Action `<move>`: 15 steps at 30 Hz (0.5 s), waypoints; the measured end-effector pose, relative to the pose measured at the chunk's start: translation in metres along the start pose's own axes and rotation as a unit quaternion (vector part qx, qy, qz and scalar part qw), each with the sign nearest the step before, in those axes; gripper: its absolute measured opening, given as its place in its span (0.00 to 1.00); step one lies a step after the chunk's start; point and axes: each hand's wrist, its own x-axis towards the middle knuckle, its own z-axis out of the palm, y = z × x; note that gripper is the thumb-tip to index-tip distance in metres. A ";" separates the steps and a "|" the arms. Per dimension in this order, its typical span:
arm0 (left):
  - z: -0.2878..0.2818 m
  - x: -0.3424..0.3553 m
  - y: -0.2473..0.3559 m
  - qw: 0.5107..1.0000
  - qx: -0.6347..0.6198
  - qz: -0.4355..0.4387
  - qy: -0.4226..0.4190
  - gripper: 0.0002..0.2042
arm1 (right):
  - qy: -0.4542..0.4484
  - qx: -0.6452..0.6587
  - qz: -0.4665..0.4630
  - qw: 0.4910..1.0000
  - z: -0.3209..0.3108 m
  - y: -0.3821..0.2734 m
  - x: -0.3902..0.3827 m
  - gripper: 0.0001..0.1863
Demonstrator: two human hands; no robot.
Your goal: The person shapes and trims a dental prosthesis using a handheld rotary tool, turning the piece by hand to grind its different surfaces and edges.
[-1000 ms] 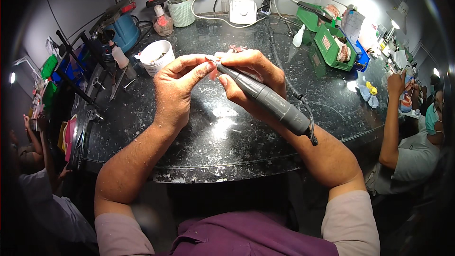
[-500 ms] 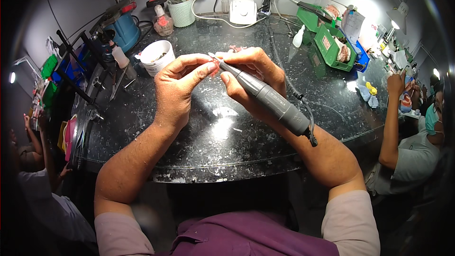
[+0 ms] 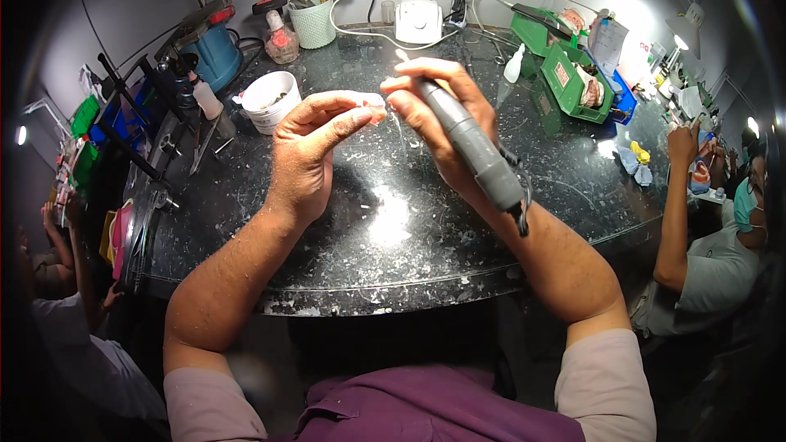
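Observation:
Between the thumb and fingers of my left hand point(image 3: 304, 147) is a small pink and whitish piece point(image 3: 377, 112), resembling part of a denture. The fingertips hide some of it. My right hand point(image 3: 454, 90) grips a dark grey rotary handpiece point(image 3: 473, 141), tilted with its cord end toward my right forearm. Its thin pale tip point(image 3: 402, 56) points up and away, apart from the pink piece. Both hands are above the dark, scuffed workbench point(image 3: 344, 245).
Left of my hands stands a white tub point(image 3: 270, 119) with small bits inside. Farther back are a textured cup of tools point(image 3: 313, 24), a pink-tinged bottle point(image 3: 281, 41) and a white control box point(image 3: 418, 20). Green bins point(image 3: 573, 82) hold dental models at right. A co-worker point(image 3: 696, 254) sits beyond.
My right hand has drawn the handpiece away from the pink piece and turned its tip upward. My left hand stays nearly in place, and the pink piece shows more.

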 end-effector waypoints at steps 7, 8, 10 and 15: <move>-0.006 0.003 -0.003 0.998 -0.048 -0.027 -0.003 0.08 | -0.076 0.046 0.053 0.995 -0.001 0.002 -0.002 0.19; -0.007 0.003 -0.004 0.999 -0.036 -0.032 0.009 0.08 | -0.075 0.027 0.027 0.996 -0.001 0.004 -0.002 0.19; -0.008 0.006 0.000 0.998 0.030 -0.046 0.014 0.08 | -0.070 0.005 0.002 0.998 -0.002 0.004 -0.001 0.19; -0.011 0.008 -0.002 0.982 0.178 -0.064 0.025 0.06 | -0.090 -0.095 -0.080 0.988 -0.003 0.008 0.000 0.20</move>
